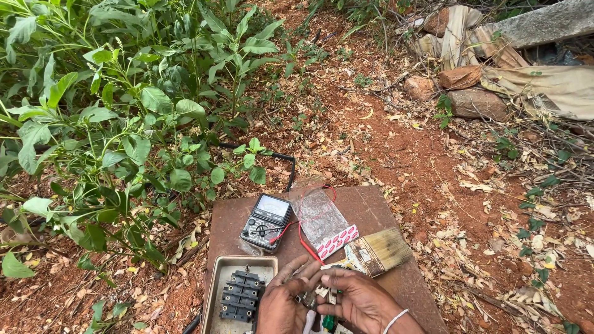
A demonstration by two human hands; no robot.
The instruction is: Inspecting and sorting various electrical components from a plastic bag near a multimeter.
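At the bottom centre of the frame I see both hands brought together over a small pale part [322, 291] with metal bits, too small for me to name. The left hand [281, 303] curls under it with fingers partly closed, and the right hand [359, 300] pinches it from the other side, so it is steadied from both sides while being worked close to the body. A green-handled tool [328, 322], likely a screwdriver, pokes out below between the palms; which hand grips it I cannot tell. All this hovers over the near edge of a brown board [371, 210] laid flat on the red soil [396, 142], serving as a desk to keep parts out of the dirt. Just left of the hands sits an open metal box [213, 291] with a black switch block [241, 295] inside, lid off so the inside is reachable. Above it, toward mid-frame, lies a meter [267, 221] with red leads [303, 238], face up for reading, beside a clear plastic packet [322, 219] and a paintbrush [378, 252] within reach. Green plants [124, 111] fill the upper left; stones [476, 102] and cloth [550, 86] lie upper right.
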